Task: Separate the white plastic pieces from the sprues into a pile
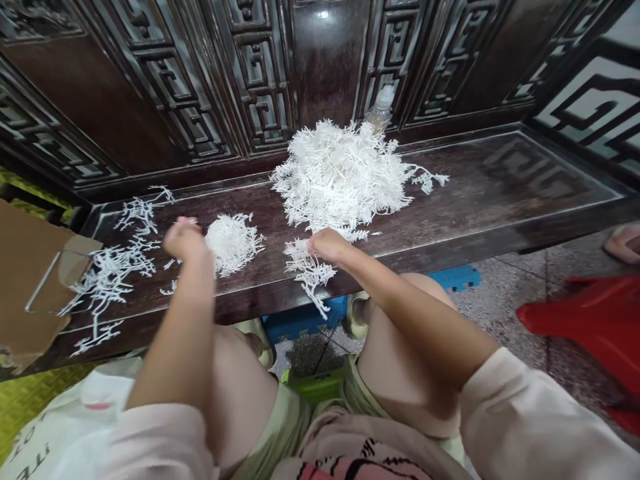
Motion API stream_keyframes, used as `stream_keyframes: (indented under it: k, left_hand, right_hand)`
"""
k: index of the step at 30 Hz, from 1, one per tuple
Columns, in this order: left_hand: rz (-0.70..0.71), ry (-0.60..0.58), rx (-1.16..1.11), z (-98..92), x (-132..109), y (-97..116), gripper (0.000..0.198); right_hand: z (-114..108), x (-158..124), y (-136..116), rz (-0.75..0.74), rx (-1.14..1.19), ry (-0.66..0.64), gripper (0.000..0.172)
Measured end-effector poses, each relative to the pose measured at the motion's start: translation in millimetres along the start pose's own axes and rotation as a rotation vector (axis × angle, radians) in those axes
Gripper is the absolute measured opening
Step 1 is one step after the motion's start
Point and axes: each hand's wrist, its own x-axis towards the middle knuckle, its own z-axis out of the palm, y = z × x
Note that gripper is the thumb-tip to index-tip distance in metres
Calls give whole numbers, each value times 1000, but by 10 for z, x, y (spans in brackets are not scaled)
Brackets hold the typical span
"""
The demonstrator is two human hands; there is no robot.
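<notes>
My right hand point(327, 244) is closed on a clump of white branching pieces point(316, 272), which hangs past the bench's front edge. Just behind it rises a large heap of the same thin white branching pieces point(345, 173). My left hand point(183, 239), slightly blurred, is held with curled fingers over the bench; whatever it pinches is too small to make out. Close to its right lies a smaller white pile point(233, 245). To its left, looser white branched stems point(115, 272) are scattered along the bench.
The dark wooden bench point(465, 193) has a carved back panel. A clear bottle with a white cap point(384, 100) stands behind the heap. At left are a cardboard box point(35, 267) and a white bag point(75, 413). A red plastic stool point(590, 320) is on the floor at right.
</notes>
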Motion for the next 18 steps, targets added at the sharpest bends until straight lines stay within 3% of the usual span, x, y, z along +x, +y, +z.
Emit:
stream_keyframes:
  k: [2,5,7,13,18]
  left_hand:
    - [6,-23,11,-218,251,-102,22]
    - [-94,-366,102,-336,382,-277,16]
    - [-114,-484,133,-280,346,-346,18]
    - [-139,-642,147,-67,233,-310,21]
    - [-69,-567,198,10,210,-290,20]
  right_hand:
    - [-67,11,47,-12,79,42,13]
    - [-88,68,14,-65,153,42,16]
    - [-47,99,-50,-90,150,-16,16]
    - [46,65,-128,-90,106,-92,16]
    - [37,87,-73,-118,65,-95,16]
